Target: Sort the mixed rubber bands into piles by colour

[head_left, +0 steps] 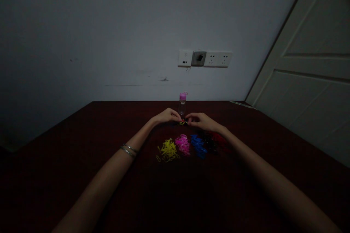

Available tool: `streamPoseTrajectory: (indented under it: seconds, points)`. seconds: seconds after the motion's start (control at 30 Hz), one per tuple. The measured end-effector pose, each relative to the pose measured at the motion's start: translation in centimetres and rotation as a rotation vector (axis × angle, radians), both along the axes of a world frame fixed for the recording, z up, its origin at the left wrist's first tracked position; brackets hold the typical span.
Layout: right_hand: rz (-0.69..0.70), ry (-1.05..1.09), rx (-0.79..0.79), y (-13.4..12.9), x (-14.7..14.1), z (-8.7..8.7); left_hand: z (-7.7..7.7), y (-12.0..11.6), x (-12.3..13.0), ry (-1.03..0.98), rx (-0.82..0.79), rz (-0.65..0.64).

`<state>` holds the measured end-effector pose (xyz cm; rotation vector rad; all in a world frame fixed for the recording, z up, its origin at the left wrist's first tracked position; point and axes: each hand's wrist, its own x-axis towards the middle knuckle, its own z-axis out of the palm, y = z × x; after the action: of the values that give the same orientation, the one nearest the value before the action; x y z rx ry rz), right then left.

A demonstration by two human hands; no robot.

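My left hand (169, 115) reaches to the middle of the table, thumb and fingers closed together at a small mixed heap of looped pins (181, 122). From the other side my right hand (200, 120) touches the same heap, fingertips bent in a pinch by some dark pins. What either pinch holds is too small and dim to tell. Nearer to me lie sorted piles of pins that look like small safety pins: yellow pins (168, 150), pink pins (183, 144), blue pins (198, 146), black pins (210, 143) and red pins (222, 142), the last partly behind my right forearm.
A clear bottle with a pink cap (182, 103) stands just behind my hands. The dark red table (109, 116) meets a pale wall carrying sockets (216, 59). A white panelled door (308, 65) is at the right. The light is dim.
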<state>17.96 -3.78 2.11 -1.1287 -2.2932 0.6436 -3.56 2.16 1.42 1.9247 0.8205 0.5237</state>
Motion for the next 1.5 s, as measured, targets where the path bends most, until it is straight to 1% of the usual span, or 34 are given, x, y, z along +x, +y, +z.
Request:
streamPoseTrajectory:
  seconds: [0.13,0.33,0.5,0.6,0.67,0.77,0.83,0.9,1.0,1.13,1.3,1.4,1.5]
  points:
    - [0.008,0.013,0.012,-0.2,0.0,0.4,0.2,-0.5,0.5,0.007,-0.002,-0.025]
    - [0.007,0.007,-0.034,-0.2,0.2,0.6,0.3,-1.2,1.1,0.01,-0.026,0.002]
    - [-0.006,-0.038,-0.029,-0.2,1.0,1.3,0.1,-1.1,1.2,0.026,0.004,-0.011]
    - [-0.036,-0.142,-0.032,0.2,2.8,1.7,0.0,-0.5,0.8,0.047,0.079,-0.003]
    - [-0.075,-0.247,-0.082,0.6,4.7,1.8,-0.1,0.1,0.2,0.13,0.148,0.005]
    - [-0.17,-0.411,-0.189,1.2,7.5,1.3,-0.1,1.0,-0.8,0.314,0.254,0.004]
    - [-0.198,-0.437,-0.227,1.6,8.9,0.8,-0.2,1.3,-1.3,0.403,0.302,0.013]
    - [-0.208,-0.436,-0.24,1.9,9.5,0.4,-0.2,1.4,-1.7,0.453,0.322,0.023]
    - [-0.226,-0.424,-0.218,2.2,9.4,0.0,-0.2,1.4,-1.8,0.481,0.328,0.011]
    - [-0.229,-0.407,-0.171,2.2,8.5,-0.1,-0.2,1.2,-1.7,0.5,0.316,-0.028]
    - [-0.192,-0.356,-0.123,2.4,8.2,-0.3,0.0,1.0,-1.5,0.446,0.265,-0.037]
    - [-0.174,-0.34,-0.065,2.5,8.1,-0.4,0.4,0.0,-0.5,0.368,0.251,-0.078]
    - [-0.19,-0.346,-0.033,2.5,7.6,-0.5,0.5,-1.6,1.5,0.306,0.265,-0.154]
